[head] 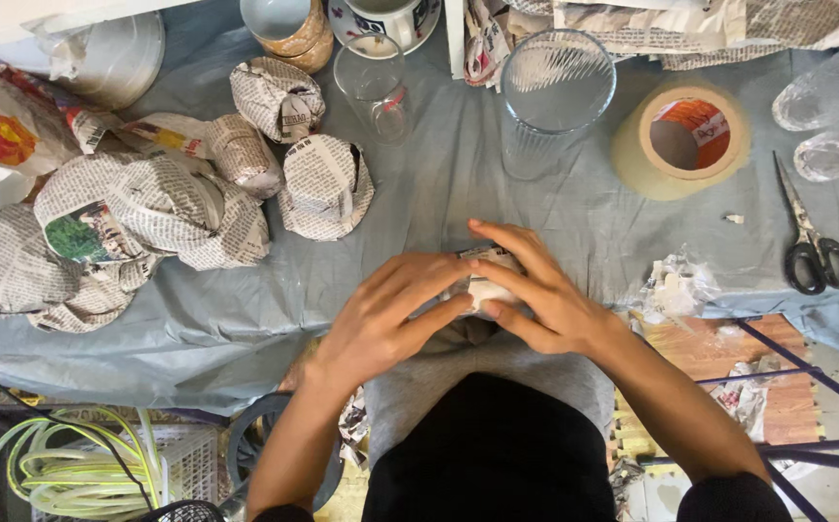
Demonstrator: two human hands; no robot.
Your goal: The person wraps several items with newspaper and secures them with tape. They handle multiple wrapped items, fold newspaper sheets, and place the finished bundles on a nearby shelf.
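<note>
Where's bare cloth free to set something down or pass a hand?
Free: the grey cloth left of the left hand, below the newspaper-wrapped bundles; also the strip between the ribbed glass, the tape roll and the right hand. Crowded: the upper left with bundles, and the right edge by the scissors.

Bundles [130, 222], upper left: crumpled matt newspaper. Tumbler [555, 97], top centre: clear ribbed glass. Table cover [439, 193]: smooth grey cloth; scissors [811, 237], right: shiny metal, black plastic handles.

A table draped in wrinkled blue-grey cloth [245, 309] under soft, even light — wooden slats [719, 353] on the floor beyond.
</note>
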